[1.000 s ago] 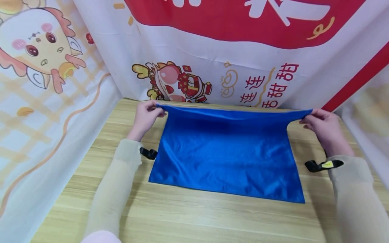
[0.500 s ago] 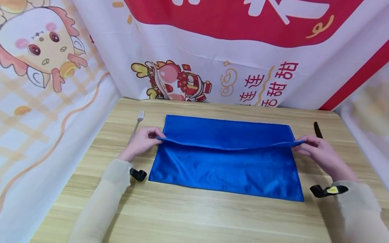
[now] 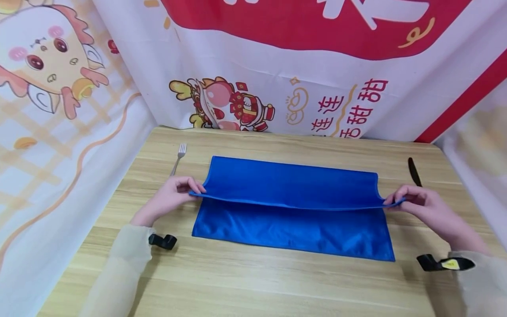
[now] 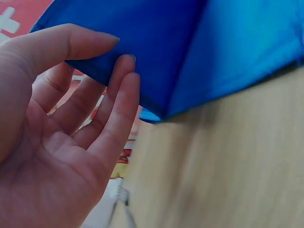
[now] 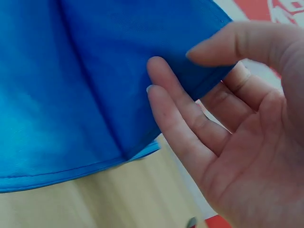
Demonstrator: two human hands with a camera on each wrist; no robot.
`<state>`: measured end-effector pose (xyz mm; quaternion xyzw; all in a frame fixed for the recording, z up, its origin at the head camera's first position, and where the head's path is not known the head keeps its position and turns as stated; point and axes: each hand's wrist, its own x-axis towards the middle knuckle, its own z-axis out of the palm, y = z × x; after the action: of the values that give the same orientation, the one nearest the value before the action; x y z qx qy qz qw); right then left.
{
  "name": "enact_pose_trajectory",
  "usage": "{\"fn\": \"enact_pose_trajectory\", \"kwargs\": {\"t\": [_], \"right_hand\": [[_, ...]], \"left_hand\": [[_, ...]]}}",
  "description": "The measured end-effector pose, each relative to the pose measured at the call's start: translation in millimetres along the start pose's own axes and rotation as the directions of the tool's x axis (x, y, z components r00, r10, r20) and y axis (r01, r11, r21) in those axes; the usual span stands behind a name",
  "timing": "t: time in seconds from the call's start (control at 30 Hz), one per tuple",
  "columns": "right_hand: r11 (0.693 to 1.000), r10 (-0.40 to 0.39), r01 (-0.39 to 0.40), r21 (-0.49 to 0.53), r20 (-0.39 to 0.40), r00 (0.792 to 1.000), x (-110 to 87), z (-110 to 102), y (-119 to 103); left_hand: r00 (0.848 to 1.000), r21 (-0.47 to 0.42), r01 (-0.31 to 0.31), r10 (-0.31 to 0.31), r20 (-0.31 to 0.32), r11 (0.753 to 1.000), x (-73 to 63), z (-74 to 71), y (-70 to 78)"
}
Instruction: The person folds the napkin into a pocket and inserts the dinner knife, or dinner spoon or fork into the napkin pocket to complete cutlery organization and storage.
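Observation:
A blue cloth [image 3: 293, 182] lies on the wooden table, its far part folded over toward the near side. The raised edge of the flap hangs a little above the lower layer. My left hand [image 3: 180, 190] pinches the flap's left corner between thumb and fingers; the left wrist view shows the thumb over the cloth [image 4: 156, 42] and fingers beneath. At the other end, my right hand [image 3: 420, 202] pinches the right corner the same way. The near strip of the lower layer stays flat and uncovered.
A fork [image 3: 180, 154] lies beyond my left hand. Past my right hand is a dark-handled knife [image 3: 413, 171], partly hidden. Printed curtains [image 3: 253, 53] hang behind and at the left of the table [image 3: 253, 286].
Both hands have drawn the cloth's far edge toward the near side, so it now folds over the lower layer. The fork and knife have come into view.

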<state>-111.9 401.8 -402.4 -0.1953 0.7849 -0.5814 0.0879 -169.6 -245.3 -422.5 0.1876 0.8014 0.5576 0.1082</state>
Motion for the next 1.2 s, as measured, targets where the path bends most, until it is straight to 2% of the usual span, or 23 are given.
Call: {"fn": "enact_pose_trajectory", "kwargs": {"t": [0.13,0.23,0.3,0.4,0.47,0.57,0.67,0.77,0.83,0.9,1.0,1.07,1.1,1.2], "right_hand": [[1.000,0.001,0.000,-0.021,0.008,1.000,-8.2,-1,-8],[0.999,0.027,-0.025,-0.023,0.091,0.996,-14.4,1,-3],[0.996,0.092,-0.094,0.006,0.184,0.979,-17.6,5,5],[0.979,0.190,-0.204,0.012,0.308,0.932,-20.4,12,17],[0.966,0.244,-0.260,0.001,0.344,0.907,-21.4,15,22],[0.963,0.261,-0.269,-0.026,0.347,0.901,-22.1,17,26],[0.970,0.240,-0.242,-0.033,0.327,0.914,-22.2,17,25],[0.986,0.166,-0.168,-0.015,0.285,0.944,-23.5,15,23],[0.995,0.099,-0.098,-0.015,0.237,0.966,-25.7,12,19],[0.999,0.049,-0.048,-0.010,0.200,0.979,-28.6,9,16],[1.000,0.021,-0.021,-0.002,0.193,0.981,-32.2,6,11],[0.998,0.039,-0.048,0.027,0.252,0.967,-32.5,6,11],[0.996,0.072,-0.085,0.032,0.289,0.955,-32.5,6,12],[0.969,0.230,-0.248,-0.001,0.374,0.898,-32.8,6,16]], "left_hand": [[0.999,0.008,-0.034,0.033,0.043,0.999,-10.6,-3.0,8.4],[0.990,0.034,0.001,-0.006,0.144,0.999,-18.0,-2.6,7.1],[0.971,0.073,0.045,-0.061,0.231,0.996,-22.7,-0.8,4.0],[0.937,0.120,0.094,-0.129,0.324,0.988,-27.6,2.8,0.4],[0.928,0.140,0.101,-0.144,0.342,0.985,-28.9,5.0,0.7],[0.925,0.162,0.096,-0.148,0.349,0.982,-29.0,7.3,3.4],[0.927,0.180,0.094,-0.152,0.343,0.979,-29.2,8.1,6.7],[0.938,0.172,0.092,-0.143,0.316,0.981,-29.7,6.6,9.7],[0.948,0.149,0.074,-0.116,0.295,0.986,-30.5,3.9,11.7],[0.953,0.109,0.038,-0.068,0.296,0.993,-31.7,0.6,13.2],[0.946,0.078,-0.011,-0.015,0.323,0.997,-33.9,-2.4,13.8],[0.929,0.085,-0.008,-0.024,0.368,0.996,-35.8,-1.9,13.7],[0.919,0.104,0.013,-0.053,0.391,0.994,-36.9,-1.1,13.4],[0.882,0.172,0.076,-0.146,0.449,0.982,-39.1,2.8,16.5]]}}
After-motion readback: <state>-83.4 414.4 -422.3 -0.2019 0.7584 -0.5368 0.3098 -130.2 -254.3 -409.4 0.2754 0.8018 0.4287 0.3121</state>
